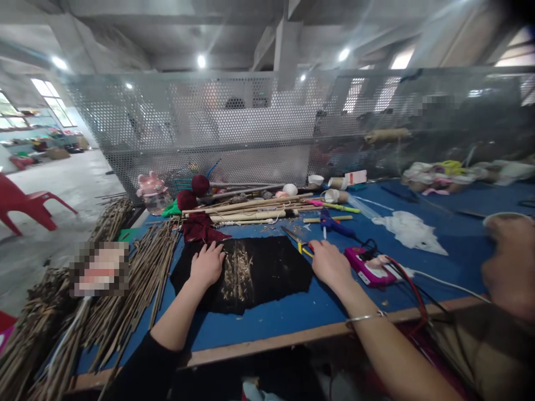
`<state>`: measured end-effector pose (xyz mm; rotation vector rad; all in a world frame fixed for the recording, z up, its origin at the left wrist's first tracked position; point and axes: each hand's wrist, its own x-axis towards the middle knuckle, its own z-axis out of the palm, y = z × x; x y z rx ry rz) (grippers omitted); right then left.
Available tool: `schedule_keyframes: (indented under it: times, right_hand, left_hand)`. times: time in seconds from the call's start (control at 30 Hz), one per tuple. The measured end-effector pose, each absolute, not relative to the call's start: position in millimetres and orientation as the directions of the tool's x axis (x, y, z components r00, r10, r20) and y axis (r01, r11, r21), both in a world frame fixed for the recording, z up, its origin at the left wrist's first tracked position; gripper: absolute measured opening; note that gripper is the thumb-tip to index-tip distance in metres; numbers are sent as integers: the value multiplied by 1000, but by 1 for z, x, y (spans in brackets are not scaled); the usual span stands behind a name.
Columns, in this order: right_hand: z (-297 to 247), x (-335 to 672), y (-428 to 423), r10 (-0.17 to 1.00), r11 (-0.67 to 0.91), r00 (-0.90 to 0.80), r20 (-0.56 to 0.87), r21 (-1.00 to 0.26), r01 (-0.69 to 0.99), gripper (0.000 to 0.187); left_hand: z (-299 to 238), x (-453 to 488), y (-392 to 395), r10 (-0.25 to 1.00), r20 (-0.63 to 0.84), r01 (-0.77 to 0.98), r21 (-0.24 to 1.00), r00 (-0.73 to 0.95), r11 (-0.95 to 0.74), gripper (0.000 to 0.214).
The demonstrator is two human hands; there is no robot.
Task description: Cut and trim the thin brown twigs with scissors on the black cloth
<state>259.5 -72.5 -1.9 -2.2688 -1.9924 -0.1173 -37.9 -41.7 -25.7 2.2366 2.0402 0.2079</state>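
Black cloth (276, 273): lies flat on the blue table (259, 328), strewn left of centre with pale shavings (238, 273). Left hand (208, 264): rests spread on its upper left part. Right hand (331, 263): curls at its right edge, well apart from the left, beside scissors (300, 246); cannot tell whether gripping them. Just rightward, magenta box (370, 273). Farther, blue glue gun (334, 224), long sticks (251, 215), perforated screen (234, 131).

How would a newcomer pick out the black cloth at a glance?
Start with the blue tabletop and look along its near side, between the thin sticks and the magenta box. The black cloth lies spread there, the person's left hand on it. Unlike the smaller dark red cloth behind it, it has pale shavings strewn over its middle.
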Motion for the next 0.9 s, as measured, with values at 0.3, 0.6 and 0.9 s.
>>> schedule_keyframes:
  times: [0.3,0.6,0.9]
  right_hand:
    - [-21,191,-20,931,304,-332,-151,-184,935,53]
    - [-19,204,-12,935,238,-133,330,-302,923,40]
    - [-42,215,4,907,359,-247,342,-319,877,35]
  left_hand:
    - [-20,-34,-35,999,36,979,203,9,-16,42]
    - [-26,-37,-36,984,163,953,301,-73,21,43]
    - [85,-44,-25,987,156,981,179,49,-77,38]
